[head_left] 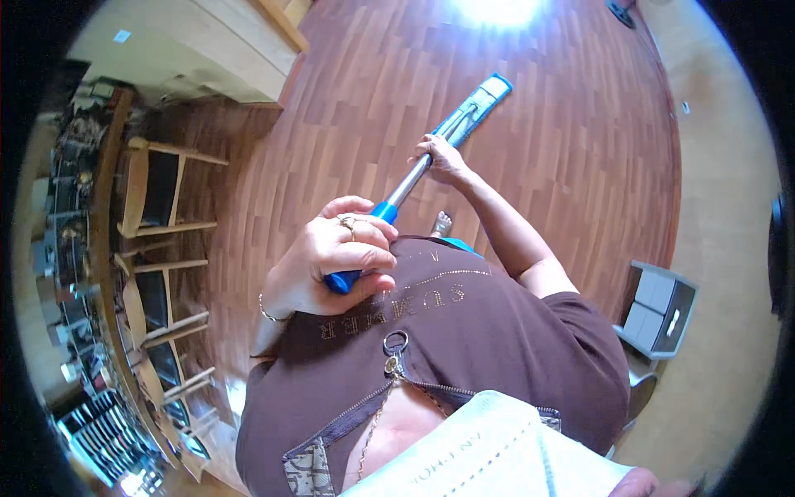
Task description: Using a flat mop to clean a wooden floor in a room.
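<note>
My two hands hold a flat mop that slants across in front of me, from my chest to the far floor. At the near end, my left hand is wrapped round the blue grip; a ring and a bracelet show on it. Further along, the fingers of my right hand close round the silver pole. Beyond them is the long, narrow mop head, pale on top with a blue edge. Whether it touches the floor I cannot tell.
Wood-plank floor spreads ahead, with a bright glare at the top. Several wooden chairs with dark backs line a cluttered counter on the left. A grey drawer cabinet stands by the right wall. My sandalled foot shows below the pole.
</note>
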Tool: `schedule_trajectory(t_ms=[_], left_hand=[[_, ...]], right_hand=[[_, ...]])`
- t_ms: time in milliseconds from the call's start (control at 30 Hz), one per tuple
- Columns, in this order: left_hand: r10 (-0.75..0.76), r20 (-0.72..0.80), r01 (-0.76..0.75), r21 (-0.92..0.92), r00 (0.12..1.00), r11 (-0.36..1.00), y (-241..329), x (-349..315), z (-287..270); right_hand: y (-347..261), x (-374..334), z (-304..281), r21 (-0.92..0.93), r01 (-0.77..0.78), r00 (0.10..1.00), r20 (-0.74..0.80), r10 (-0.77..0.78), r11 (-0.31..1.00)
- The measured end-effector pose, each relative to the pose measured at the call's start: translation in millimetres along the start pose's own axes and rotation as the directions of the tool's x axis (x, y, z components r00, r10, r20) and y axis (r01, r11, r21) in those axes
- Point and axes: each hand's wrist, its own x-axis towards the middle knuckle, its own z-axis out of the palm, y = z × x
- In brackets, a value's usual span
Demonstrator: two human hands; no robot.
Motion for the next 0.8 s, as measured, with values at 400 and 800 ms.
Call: schedule_trajectory(t_ms=[400,800], left_hand=[[-0.078,-0.17,0.142,0.409,0.982,0.901,38.6,-5.7,-0.9],[-0.102,-0.278,0.211,0.396,0.955,0.894,77.6,6.6,46.2]], right_hand=[[-30.2,90.8,93.5,0.354,0.338,0.773,0.425,-0.472,0.872],[-72.0,50.6,87.1,0.311,0.333,0.74,0.498,-0.451,0.89]])
